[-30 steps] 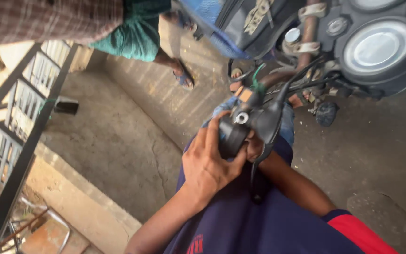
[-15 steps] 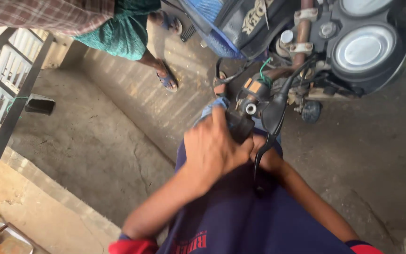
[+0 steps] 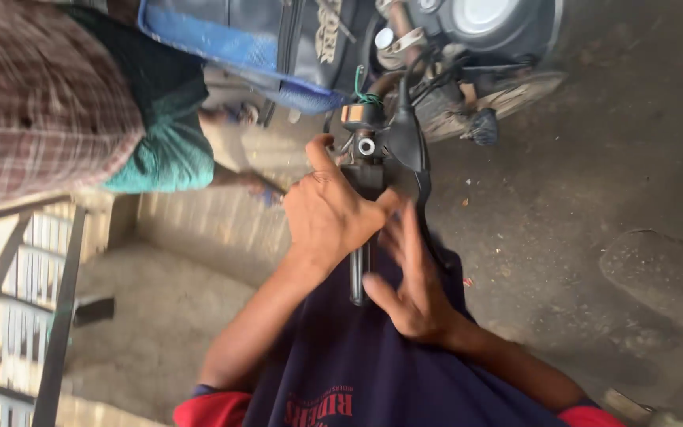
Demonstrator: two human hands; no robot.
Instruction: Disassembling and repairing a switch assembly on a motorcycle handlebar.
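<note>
A motorcycle handlebar point(image 3: 357, 273) points toward me, with a black lever point(image 3: 414, 158) and its clamp point(image 3: 366, 145) near the top. My left hand point(image 3: 327, 215) is wrapped around the bar just below the clamp, thumb raised toward it. My right hand point(image 3: 413, 289) is beside the bar's lower end and under the lever, fingers spread and blurred, holding nothing. A green wire point(image 3: 364, 93) and an orange part point(image 3: 351, 113) sit above the clamp.
The motorcycle's blue and black body point(image 3: 278, 47) fills the top. Another person in a checked shirt point(image 3: 33, 103) and teal cloth stands at upper left, a sandalled foot point(image 3: 265, 190) on the ribbed ramp. A metal railing point(image 3: 33, 316) runs at the left. Stained concrete lies at right.
My right hand has come out from under the left and spread its fingers beside the bar. My left hand keeps its hold. The view has shifted, bringing the other person closer at upper left.
</note>
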